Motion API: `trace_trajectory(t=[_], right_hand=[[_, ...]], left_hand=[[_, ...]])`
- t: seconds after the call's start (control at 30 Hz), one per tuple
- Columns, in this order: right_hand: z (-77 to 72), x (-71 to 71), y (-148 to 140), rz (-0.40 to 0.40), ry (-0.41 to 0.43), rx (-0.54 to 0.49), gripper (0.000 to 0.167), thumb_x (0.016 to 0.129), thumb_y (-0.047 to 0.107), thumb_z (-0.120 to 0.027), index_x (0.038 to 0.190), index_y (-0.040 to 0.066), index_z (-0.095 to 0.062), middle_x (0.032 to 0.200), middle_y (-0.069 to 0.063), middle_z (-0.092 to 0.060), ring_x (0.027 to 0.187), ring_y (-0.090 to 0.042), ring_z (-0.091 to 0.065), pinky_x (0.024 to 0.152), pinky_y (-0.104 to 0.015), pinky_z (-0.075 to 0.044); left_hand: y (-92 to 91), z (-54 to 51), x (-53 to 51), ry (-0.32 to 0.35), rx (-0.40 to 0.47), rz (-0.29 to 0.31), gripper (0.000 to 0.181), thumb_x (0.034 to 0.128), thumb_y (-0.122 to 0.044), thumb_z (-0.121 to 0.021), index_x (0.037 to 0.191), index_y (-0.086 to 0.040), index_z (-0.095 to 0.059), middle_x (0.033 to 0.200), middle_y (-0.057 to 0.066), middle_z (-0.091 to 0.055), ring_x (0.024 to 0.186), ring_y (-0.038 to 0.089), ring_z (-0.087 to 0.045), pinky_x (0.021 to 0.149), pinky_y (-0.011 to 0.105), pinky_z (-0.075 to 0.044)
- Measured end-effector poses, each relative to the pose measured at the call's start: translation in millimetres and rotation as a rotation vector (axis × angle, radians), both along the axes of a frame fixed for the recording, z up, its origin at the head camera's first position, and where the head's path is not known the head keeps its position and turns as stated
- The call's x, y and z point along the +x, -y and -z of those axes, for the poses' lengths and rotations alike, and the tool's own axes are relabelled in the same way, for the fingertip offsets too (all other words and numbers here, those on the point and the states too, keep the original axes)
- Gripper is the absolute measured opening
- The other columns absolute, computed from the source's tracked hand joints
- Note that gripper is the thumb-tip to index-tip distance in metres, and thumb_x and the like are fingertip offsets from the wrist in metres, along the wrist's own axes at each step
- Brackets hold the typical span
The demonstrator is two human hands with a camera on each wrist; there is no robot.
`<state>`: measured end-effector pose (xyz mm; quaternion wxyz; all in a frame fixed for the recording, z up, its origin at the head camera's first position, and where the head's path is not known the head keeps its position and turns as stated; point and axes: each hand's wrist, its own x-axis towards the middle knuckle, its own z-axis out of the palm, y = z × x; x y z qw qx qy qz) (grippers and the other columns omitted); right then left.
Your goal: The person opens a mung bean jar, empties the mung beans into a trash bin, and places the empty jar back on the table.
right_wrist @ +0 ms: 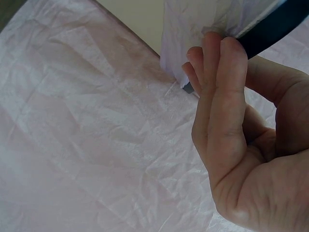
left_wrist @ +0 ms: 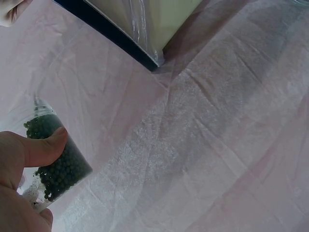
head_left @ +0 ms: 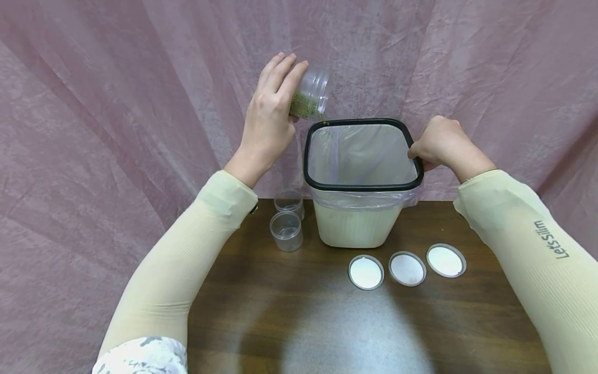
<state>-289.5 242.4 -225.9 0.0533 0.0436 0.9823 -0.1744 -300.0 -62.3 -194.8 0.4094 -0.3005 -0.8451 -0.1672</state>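
Observation:
My left hand [head_left: 270, 111] grips a clear plastic jar [head_left: 319, 85] of small green beans [head_left: 304, 105], its mouth tipped toward the bin. A few beans are at the jar's lip, just above the back left corner of the black rim [head_left: 364, 187]. In the left wrist view the thumb presses across the jar, and the beans [left_wrist: 63, 166] lie along its lower side. The cream trash bin [head_left: 355, 226] has a clear plastic liner [head_left: 364, 201] folded over its top. At the bin's right side, my right hand [head_left: 441, 141] pinches the rim between thumb and fingers.
Two clear jars [head_left: 287, 234] without lids stand on the wooden table [head_left: 299, 311] left of the bin. In front and to the right lie three round lids [head_left: 407, 268] with white faces. A pink curtain [head_left: 187, 78] hangs close behind.

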Motion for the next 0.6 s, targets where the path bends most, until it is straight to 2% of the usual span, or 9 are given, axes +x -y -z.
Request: trace_trajectory(t=[0.3,0.6], right_hand=[[0.2,0.2,0.3,-0.003,-0.004,-0.005,0.033,0.072,0.022,-0.067,0.086,-0.008,-0.065,0.047,-0.003,-0.063,0.056,-0.02,-0.066,0.094,-0.052,-0.043],[-0.5,0.0,0.2,-0.005,0.006,-0.012,0.035,0.073,0.022,-0.067,0.088,-0.009,-0.064,0.048,-0.003,-0.064,0.056,-0.02,-0.067,0.096,-0.053,-0.041]], left_hand=[[-0.2,1.2,-0.4,-0.004,-0.001,0.007,0.08,0.0643,0.022,-0.061,0.135,-0.013,-0.05,0.142,0.009,-0.045,0.14,0.02,-0.029,0.116,0.023,-0.019],[-0.7,0.4,0.0,-0.007,-0.008,0.005,0.081,0.0632,0.021,-0.063,0.135,-0.013,-0.05,0.142,0.009,-0.045,0.14,0.02,-0.029,0.116,0.025,-0.021]])
